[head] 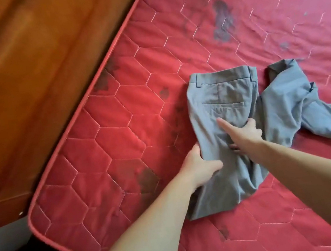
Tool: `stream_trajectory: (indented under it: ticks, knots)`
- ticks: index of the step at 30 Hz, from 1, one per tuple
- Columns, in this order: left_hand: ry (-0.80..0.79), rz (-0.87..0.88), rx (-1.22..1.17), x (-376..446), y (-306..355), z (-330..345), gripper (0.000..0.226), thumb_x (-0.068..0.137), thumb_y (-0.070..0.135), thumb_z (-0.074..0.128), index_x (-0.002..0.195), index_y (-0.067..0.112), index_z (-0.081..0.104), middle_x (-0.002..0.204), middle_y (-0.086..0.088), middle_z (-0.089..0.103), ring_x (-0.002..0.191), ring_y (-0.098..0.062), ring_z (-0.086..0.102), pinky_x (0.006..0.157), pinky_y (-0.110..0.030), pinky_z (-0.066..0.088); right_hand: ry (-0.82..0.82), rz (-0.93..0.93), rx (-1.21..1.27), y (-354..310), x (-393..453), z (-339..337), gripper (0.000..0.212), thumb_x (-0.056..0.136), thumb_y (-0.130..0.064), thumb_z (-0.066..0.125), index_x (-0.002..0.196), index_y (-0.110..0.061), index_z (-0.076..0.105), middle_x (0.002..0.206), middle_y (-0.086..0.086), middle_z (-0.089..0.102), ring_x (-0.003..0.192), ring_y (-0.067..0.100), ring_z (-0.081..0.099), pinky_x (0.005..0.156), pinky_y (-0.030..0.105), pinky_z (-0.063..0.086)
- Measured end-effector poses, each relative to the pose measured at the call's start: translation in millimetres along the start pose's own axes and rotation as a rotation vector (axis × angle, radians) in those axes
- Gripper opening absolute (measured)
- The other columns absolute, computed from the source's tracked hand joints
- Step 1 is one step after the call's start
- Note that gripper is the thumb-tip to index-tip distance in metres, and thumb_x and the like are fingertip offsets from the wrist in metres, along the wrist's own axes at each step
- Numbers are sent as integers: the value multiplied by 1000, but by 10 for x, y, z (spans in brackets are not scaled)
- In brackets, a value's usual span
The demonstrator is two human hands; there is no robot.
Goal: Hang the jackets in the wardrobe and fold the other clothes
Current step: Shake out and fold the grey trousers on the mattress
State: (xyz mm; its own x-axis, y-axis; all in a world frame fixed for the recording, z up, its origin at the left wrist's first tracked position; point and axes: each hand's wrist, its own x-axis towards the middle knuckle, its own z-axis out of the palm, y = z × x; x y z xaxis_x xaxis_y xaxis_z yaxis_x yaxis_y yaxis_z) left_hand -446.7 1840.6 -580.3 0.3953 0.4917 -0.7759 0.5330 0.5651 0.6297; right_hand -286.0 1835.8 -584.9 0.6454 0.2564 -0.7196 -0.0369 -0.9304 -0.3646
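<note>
1. We're at the folding stage: grey trousers (221,103) lie on the red quilted mattress (118,132), waistband away from the person, back pocket facing up.
2. Left hand (199,167) grips the trousers' left edge below the seat, thumb on top, fingers tucked under the cloth.
3. Right hand (242,135) presses down on the middle of the trousers, index finger stretched flat toward the pocket, the other fingers curled against the fabric. Whether they pinch any cloth, I can't tell.
4. The legs look only part gathered: one bunch trails toward the person, another length of grey cloth (300,108) sprawls off to the right, crumpled.
5. No jacket and no wardrobe interior in view; only wooden panelling (23,82) beside the mattress.
6. My read: the fold is under way, not finished. The next move calls for holding the pinned middle steady while the gripped edge is carried across, then pulling that stray right-hand length in and smoothing it.
</note>
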Motion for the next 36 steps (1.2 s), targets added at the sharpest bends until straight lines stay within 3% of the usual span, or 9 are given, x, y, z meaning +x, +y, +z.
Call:
stream_trajectory:
  ticks: [3, 7, 14, 19, 22, 26, 32, 34, 36]
  knots:
    - [-168, 88, 311, -209, 146, 145, 77, 71, 28, 63, 141, 42, 37, 128, -2, 62, 118, -26, 58, 103, -45, 44, -251, -23, 34, -19, -268, 53, 109, 46, -77, 73, 137, -27, 38, 124, 3, 53, 100, 25, 64, 67, 40, 57]
    - [-198, 118, 635, -484, 265, 271, 55, 82, 49, 56, 135, 52, 39, 132, 0, 59, 124, -30, 51, 106, -40, 35, -172, -280, -73, 145, -481, -188, 9, 80, -24, 65, 74, -17, 62, 62, -5, 65, 63, 15, 62, 52, 23, 45]
    - [-55, 104, -462, -1155, 853, 266, 80, 60, 74, 73, 120, 21, 68, 118, -6, 70, 112, -23, 65, 104, -45, 46, -319, -520, 153, 333, -1312, -1401, 14, 92, -18, 61, 86, -12, 72, 82, -9, 74, 77, 6, 69, 70, 25, 52]
    - [76, 209, -160, -1799, 1506, 920, 18, 75, 30, 79, 81, 15, 70, 74, 3, 72, 78, -17, 67, 73, -24, 52, -439, -811, -256, 921, -2232, -2063, 26, 95, -25, 53, 69, -22, 52, 64, -20, 55, 62, -8, 49, 65, 23, 44]
    - [168, 363, 53, -2326, 1796, 1326, 12, 70, 4, 67, 74, 15, 66, 66, 1, 62, 66, -17, 56, 59, -20, 44, -607, -811, -341, 1062, -2554, -2800, 29, 83, -53, 64, 103, -31, 67, 97, -18, 70, 90, -8, 62, 78, 15, 47]
    - [15, 644, 242, -3258, 2488, 1738, 22, 57, 12, 59, 75, 21, 67, 65, 9, 65, 66, -9, 59, 67, -24, 46, -176, -942, -218, 962, -2741, -4091, 5, 77, -21, 69, 82, -24, 70, 82, -7, 70, 79, 9, 64, 79, 34, 52]
    - [-242, 960, 466, -4875, 3506, 2178, 24, 56, 1, 57, 71, 16, 68, 67, 3, 61, 66, -10, 57, 61, -22, 47, 380, -1276, -287, 639, -3433, -5643, 104, 63, -15, 82, 150, -27, 25, 143, -3, 32, 129, 17, 39, 104, 32, 38]
    - [-302, 990, 503, -5295, 3725, 2215, 28, 57, -3, 58, 67, 19, 73, 65, 4, 64, 64, -8, 60, 60, -21, 49, 450, -1477, -387, 553, -3777, -5874, 79, 65, -28, 78, 135, -38, 45, 141, -2, 43, 130, 21, 40, 105, 38, 38]
    - [-287, 1029, 480, -5563, 3865, 2177, 29, 59, -4, 61, 67, 20, 75, 69, 1, 68, 68, -10, 63, 65, -23, 53, 547, -1548, -420, 529, -4073, -6037, 18, 64, -43, 60, 81, -48, 56, 92, -19, 59, 90, 19, 53, 80, 30, 42]
